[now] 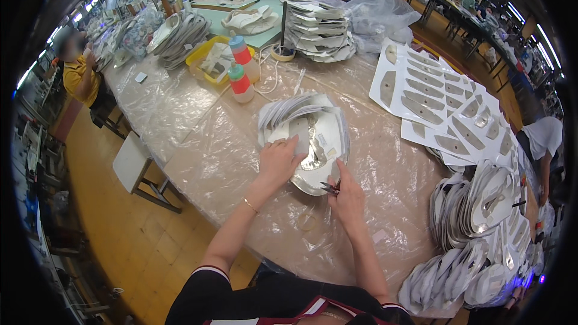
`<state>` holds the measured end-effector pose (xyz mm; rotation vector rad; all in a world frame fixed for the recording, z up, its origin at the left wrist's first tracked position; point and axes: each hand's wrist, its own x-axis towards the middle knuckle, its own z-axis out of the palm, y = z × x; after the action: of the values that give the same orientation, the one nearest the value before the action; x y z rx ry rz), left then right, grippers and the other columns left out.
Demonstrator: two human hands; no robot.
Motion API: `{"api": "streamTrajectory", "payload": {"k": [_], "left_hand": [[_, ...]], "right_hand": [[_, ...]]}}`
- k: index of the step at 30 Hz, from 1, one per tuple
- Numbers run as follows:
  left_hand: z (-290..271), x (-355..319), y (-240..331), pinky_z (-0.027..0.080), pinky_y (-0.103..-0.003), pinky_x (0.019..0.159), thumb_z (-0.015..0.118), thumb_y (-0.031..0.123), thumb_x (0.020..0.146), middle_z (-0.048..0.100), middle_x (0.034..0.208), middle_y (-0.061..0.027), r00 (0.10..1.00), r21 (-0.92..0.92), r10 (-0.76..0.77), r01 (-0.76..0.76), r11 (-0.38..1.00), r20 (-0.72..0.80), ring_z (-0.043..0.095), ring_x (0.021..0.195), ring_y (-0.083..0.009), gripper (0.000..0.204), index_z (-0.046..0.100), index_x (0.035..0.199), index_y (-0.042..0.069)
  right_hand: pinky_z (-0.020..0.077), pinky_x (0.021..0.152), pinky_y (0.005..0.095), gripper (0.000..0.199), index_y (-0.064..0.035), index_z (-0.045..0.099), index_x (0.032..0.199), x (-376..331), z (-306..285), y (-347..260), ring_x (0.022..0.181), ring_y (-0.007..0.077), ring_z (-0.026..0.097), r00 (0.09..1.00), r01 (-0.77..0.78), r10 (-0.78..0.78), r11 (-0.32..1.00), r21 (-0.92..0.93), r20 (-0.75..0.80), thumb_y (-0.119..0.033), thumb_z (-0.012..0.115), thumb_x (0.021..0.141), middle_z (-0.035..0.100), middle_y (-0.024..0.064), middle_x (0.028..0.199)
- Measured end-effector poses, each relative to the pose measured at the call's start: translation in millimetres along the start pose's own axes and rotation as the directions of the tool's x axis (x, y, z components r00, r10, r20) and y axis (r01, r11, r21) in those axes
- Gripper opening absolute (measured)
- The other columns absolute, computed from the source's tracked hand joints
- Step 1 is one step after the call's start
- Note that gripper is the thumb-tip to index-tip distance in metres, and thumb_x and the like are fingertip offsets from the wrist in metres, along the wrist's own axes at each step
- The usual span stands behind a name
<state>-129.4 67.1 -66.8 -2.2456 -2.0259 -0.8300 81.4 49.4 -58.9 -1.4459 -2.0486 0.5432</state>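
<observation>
At the centre of the frame, a stack of silver-white shoe-upper pieces lay on the plastic-covered worktop. The left hand pressed flat on the top piece, its grip open. The right hand kept its grip closed on small snips at the stack's lower edge.

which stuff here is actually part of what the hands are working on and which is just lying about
In hand:
- left hand pressing on the silvery-white curved cut piece
- right hand holding small dark snips

Lying about:
- two squeeze bottles with teal caps
- yellow tray
- white sheets of grey oval cutouts
- roll of tape
</observation>
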Motion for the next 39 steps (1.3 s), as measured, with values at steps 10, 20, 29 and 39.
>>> {"api": "streamTrajectory", "payload": {"k": [10, 20, 29, 39], "left_hand": [[-46.1, 1.8, -39.6, 0.051, -0.039, 0.064, 0.065, 0.008, 0.087, 0.071, 0.083, -0.0141, 0.731, -0.140, -0.184, 0.121, 0.983, -0.658, 0.067, 0.065, -0.0291, 0.027, 0.069, 0.114, 0.005], [-18.1, -44.8, -70.3, 0.045, -0.042, 0.098, 0.060, 0.017, 0.093, 0.061, 0.126, -0.0221, 0.918, 0.096, -0.257, 0.298, 0.950, -0.303, 0.060, 0.114, -0.0358, 0.032, 0.063, 0.122, 0.002], [-22.8, -82.5, 9.2, 0.044, -0.040, 0.099, 0.055, 0.019, 0.100, 0.061, 0.126, -0.0158, 0.746, -0.779, -0.657, 0.346, 0.524, -0.111, 0.060, 0.113, -0.0244, 0.035, 0.055, 0.128, -0.002], [-39.8, -73.3, 29.1, 0.047, -0.044, 0.104, 0.039, 0.042, 0.101, 0.050, 0.137, -0.0196, 0.975, -0.713, -0.033, 0.139, -0.687, 0.221, 0.052, 0.122, -0.0312, 0.062, 0.036, 0.145, -0.001]], "right_hand": [[0.0504, 0.066, 0.0426, 0.057, -0.0016, 0.048, 0.136, -7.7, -12.9, -2.4, 0.072, 0.0345, 0.065, 0.956, -0.284, 0.294, 0.926, 0.250, -0.001, -0.009, 0.068, 0.083, 0.066, 0.0175, 0.077], [0.0519, 0.066, 0.0404, 0.041, -0.0039, 0.061, 0.123, -18.2, -13.6, -26.5, 0.074, 0.0288, 0.066, 0.985, -0.077, 0.045, 0.979, -0.190, -0.166, 0.001, 0.065, 0.082, 0.065, 0.0152, 0.096], [0.0441, 0.061, 0.0218, 0.029, 0.0002, 0.060, 0.120, -14.5, -17.2, -33.7, 0.073, 0.0057, 0.056, 0.950, -0.190, 0.310, 0.683, 0.705, -0.044, -0.001, 0.061, 0.092, 0.061, 0.0011, 0.088], [0.0453, 0.073, 0.0203, 0.035, 0.0023, 0.060, 0.123, -69.2, -96.6, -16.1, 0.083, 0.0059, 0.055, 0.920, -0.218, 0.385, 0.339, 0.915, 0.076, -0.001, 0.067, 0.089, 0.058, -0.0012, 0.095]]}}
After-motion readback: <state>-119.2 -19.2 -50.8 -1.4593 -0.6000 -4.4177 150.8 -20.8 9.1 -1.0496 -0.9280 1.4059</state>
